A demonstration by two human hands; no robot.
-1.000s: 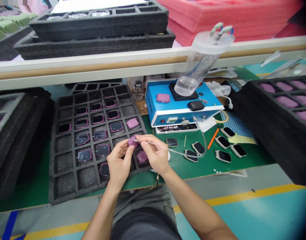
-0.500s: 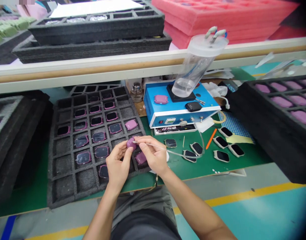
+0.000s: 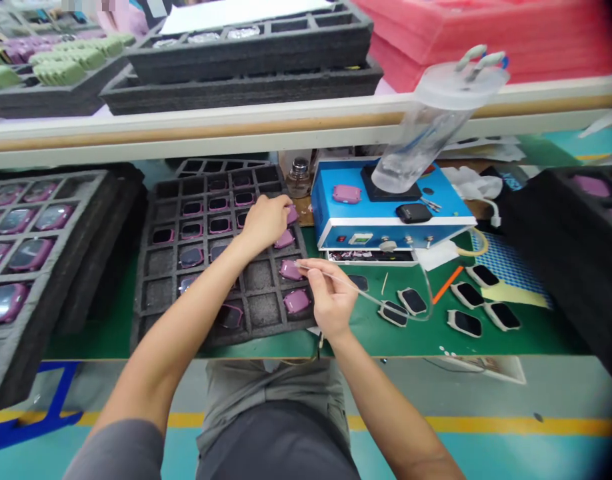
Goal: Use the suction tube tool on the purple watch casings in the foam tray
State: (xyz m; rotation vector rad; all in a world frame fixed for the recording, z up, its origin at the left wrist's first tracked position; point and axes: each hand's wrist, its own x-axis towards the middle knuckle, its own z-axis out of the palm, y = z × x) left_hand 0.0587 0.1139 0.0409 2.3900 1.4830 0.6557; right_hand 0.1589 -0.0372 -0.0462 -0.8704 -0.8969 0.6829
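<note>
We are pinching a thin clear tube [image 3: 347,287] between the thumb and fingers of our right hand [image 3: 331,297], its tip sitting just beside a pink watch case [image 3: 290,270] in a cell of the black foam tray [image 3: 145,300], while another pink case [image 3: 297,301] is lying just below those fingers. Farther ahead, we are curling our left hand [image 3: 266,222] over the tray, its fingertips [image 3: 286,202] resting at a third pink case [image 3: 292,215], though we cannot tell whether they are gripping it. Just right of those fingertips, a blue machine [image 3: 391,230] is sitting on the green bench.
</note>
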